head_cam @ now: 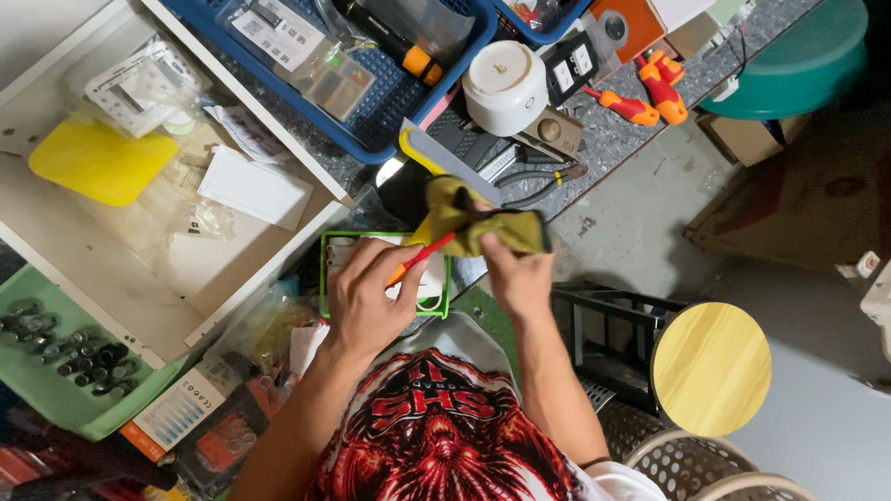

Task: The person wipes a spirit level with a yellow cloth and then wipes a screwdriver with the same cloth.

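The left hand pinches a thin red-orange tool, its tip slanting up into the yellow cloth. The right hand is clamped on that cloth from below. Just under the cloth lies a green-rimmed tray; above it stands a white round container.

The left hand holding a thin red-handled screwdriver lies just left of the right hand, which grips a crumpled olive-yellow cloth. Beneath both sits a green-rimmed rectangular tray. Beyond them stands a white round container, a blue plastic basket to its left.
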